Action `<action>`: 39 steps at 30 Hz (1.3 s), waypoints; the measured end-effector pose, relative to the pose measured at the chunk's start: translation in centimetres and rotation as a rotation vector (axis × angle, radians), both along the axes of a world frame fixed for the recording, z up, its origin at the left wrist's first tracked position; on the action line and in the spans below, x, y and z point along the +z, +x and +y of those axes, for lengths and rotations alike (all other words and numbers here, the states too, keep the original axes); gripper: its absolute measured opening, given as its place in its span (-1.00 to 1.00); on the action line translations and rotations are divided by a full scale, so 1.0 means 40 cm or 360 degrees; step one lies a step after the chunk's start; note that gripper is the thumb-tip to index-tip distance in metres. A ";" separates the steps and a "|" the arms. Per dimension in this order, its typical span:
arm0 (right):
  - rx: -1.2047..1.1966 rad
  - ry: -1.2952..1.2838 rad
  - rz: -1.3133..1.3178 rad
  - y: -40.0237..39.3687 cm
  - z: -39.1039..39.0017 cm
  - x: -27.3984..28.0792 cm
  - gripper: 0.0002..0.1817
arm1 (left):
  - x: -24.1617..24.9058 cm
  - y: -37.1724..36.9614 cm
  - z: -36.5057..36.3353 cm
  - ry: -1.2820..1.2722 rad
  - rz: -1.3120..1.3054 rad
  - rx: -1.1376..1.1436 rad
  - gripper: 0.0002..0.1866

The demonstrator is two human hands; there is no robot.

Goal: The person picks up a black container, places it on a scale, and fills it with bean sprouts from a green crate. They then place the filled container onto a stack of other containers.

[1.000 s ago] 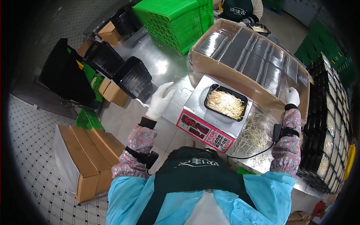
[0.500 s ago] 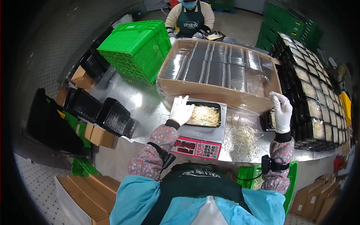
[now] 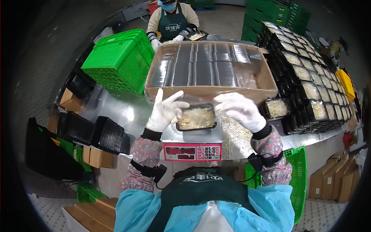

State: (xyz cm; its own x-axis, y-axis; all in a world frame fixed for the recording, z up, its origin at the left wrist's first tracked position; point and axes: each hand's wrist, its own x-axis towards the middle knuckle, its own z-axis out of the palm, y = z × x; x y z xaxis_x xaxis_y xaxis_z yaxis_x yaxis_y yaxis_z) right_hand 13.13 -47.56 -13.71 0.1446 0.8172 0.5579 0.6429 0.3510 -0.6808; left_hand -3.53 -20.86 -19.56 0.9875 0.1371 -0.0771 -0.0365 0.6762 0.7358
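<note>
Black tray [image 3: 198, 128]: on top of the scale [image 3: 174, 136], filled with pale sprouts [image 3: 199, 116] (a little blurred).
Left hand [image 3: 164, 111]: gloved in white, open, fingers spread, at the tray's left side; I cannot tell if it touches.
Right hand [image 3: 243, 111]: also in a white glove, fingers bent by the tray's right end; whether they grip anything, I cannot tell.
Loose sprouts [image 3: 236, 138]: scattered on the metal table [image 3: 123, 110], just right of the scale.
Cardboard box [image 3: 212, 92]: beyond the scale, packed with nested containers [image 3: 203, 69].
Green crate [image 3: 119, 60]: left of the box.
Filled trays [image 3: 309, 91]: stacked at the right.
Co-worker [image 3: 173, 23]: across the table, beside another tray [image 3: 197, 36].
</note>
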 end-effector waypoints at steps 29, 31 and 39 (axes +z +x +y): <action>-0.0711 -0.0466 0.1297 0.142 0.288 -0.612 -0.84 | -0.487 0.047 0.070 0.0688 0.0403 0.0985 -0.79; -0.0736 -0.0461 0.1298 0.137 0.292 -0.613 -0.85 | -0.494 0.055 0.063 0.0538 0.0399 0.1045 -0.80; -0.0603 -0.1219 0.1382 0.061 0.116 -0.392 -0.60 | -0.319 -0.085 -0.012 0.0581 0.0785 0.0575 -0.76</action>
